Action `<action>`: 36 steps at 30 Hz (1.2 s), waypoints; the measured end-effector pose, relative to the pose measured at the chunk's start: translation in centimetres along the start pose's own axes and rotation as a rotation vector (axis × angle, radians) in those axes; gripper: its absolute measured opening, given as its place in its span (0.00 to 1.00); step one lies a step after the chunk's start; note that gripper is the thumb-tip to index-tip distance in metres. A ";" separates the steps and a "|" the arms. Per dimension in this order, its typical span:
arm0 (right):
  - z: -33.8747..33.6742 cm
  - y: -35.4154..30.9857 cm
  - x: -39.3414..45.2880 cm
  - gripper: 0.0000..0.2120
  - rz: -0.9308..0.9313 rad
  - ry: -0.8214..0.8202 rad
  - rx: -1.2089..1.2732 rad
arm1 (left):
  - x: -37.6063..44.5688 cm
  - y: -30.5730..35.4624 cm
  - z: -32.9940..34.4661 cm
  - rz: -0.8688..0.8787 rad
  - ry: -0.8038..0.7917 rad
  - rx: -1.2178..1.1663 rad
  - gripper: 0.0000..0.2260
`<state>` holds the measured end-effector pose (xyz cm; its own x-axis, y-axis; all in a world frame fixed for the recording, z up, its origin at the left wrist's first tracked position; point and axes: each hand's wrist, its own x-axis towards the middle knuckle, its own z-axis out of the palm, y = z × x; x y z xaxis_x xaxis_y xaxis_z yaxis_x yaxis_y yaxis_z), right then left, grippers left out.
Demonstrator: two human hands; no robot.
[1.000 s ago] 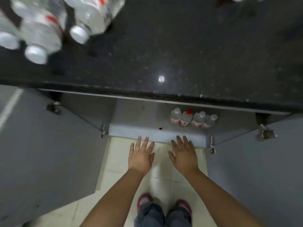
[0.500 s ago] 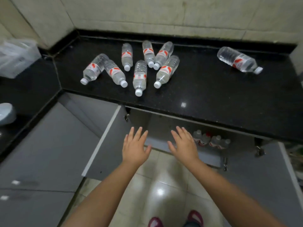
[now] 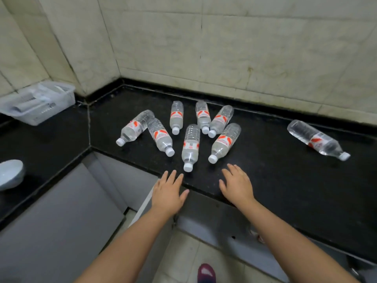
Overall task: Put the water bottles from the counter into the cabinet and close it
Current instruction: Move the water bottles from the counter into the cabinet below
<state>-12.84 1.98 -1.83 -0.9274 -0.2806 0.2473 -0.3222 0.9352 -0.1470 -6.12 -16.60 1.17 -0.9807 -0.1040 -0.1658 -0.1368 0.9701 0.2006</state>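
Several clear water bottles with red-and-white labels lie on their sides on the black counter point(image 3: 285, 180). Most form a cluster; the nearest one point(image 3: 190, 147) points its white cap at me, with another point(image 3: 224, 142) just to its right. A single bottle point(image 3: 317, 139) lies apart at the far right. My left hand point(image 3: 168, 193) hovers open at the counter's front edge, just below the nearest cap. My right hand point(image 3: 237, 184) is open over the counter, below the right bottle's cap. Neither hand touches a bottle. The cabinet point(image 3: 214, 223) under the counter stands open, its inside mostly hidden.
An open grey cabinet door point(image 3: 61, 231) swings out at the left. A clear plastic basket point(image 3: 38, 103) sits on the left counter, and a white bowl point(image 3: 10, 173) near the left edge. Tiled walls rise behind the counter. My shoe point(image 3: 206, 272) is on the tiled floor.
The view has lifted from the open cabinet up to the counter. Both open hands have risen from near the cabinet floor to the counter's front edge, close to the bottles.
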 end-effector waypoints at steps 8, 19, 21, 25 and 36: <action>4.0 1.9 10.1 0.28 -0.278 -0.048 -0.071 | 11.2 2.8 0.2 -0.104 -0.041 -0.122 0.23; 6.5 3.6 12.8 0.11 -0.597 0.146 -0.339 | 13.5 1.7 3.8 -0.027 0.098 -0.126 0.32; 6.1 3.9 12.1 0.10 -0.619 0.156 -0.333 | 13.1 1.3 2.9 -0.010 0.074 -0.189 0.24; 3.9 4.4 9.1 0.10 -0.575 0.209 -0.217 | 11.5 -0.5 1.6 0.059 0.144 -0.239 0.19; -10.5 -2.3 -5.4 0.13 -0.128 0.112 0.012 | -0.7 -4.4 -6.3 0.592 0.423 -0.052 0.13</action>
<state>-5.13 3.63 7.27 -0.8521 -0.3706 0.3697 -0.4390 0.8905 -0.1191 -5.77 -22.15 6.50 -0.8612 0.3487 0.3699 0.4369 0.8796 0.1880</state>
